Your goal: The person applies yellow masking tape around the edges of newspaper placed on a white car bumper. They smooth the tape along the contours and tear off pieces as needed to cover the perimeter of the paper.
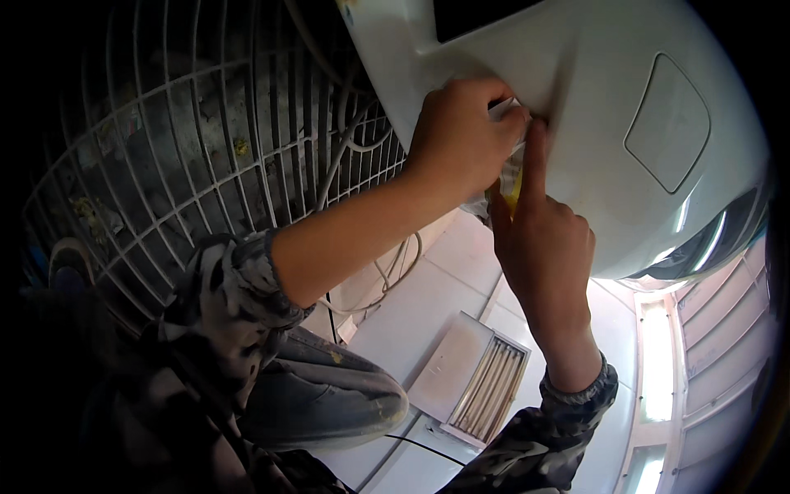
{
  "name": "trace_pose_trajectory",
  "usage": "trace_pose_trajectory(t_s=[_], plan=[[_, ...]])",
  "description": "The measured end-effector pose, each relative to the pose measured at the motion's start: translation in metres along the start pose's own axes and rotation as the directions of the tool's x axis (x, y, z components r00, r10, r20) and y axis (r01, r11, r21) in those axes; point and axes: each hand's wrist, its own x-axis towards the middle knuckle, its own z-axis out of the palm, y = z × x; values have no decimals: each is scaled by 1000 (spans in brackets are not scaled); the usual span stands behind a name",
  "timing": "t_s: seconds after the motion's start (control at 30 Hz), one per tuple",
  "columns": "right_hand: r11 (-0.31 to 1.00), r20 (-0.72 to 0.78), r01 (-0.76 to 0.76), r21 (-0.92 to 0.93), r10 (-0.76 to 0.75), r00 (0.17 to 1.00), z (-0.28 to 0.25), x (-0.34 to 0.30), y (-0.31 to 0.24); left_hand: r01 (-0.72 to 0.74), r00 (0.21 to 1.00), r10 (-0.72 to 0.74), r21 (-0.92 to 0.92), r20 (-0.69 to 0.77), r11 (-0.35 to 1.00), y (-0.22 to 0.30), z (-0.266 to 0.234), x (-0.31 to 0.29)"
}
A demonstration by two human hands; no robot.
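A glossy white car body panel (605, 136) fills the upper right. My left hand (465, 132) is closed at its surface, thumb and fingers pinching a small whitish strip (514, 107). Just below and to the right, my right hand (547, 239) points its index finger up along the panel, its tip close to the left fingertips; the other fingers are curled. Between its thumb and index finger show a bit of clear film and a yellow piece (513, 191). What this belongs to is mostly hidden by the hands.
A rounded fuel flap (668, 123) sits on the panel's right. To the left is a metal grille (197, 140), with pale hoses (337, 156) beside it. A lamp-like unit with long tubes (490, 387) is on the tiled surface near my knee (362, 399).
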Motion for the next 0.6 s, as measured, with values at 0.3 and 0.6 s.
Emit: trace_pose_trajectory(t_s=[0.3, 0.6], plan=[[976, 388, 132, 171, -189, 902, 1, -63, -9, 64, 996, -70, 95, 64, 993, 14, -1, -7], [921, 559, -12, 388, -225, 798, 51, -126, -29, -21, 994, 25, 42, -104, 999, 4, 20, -5]])
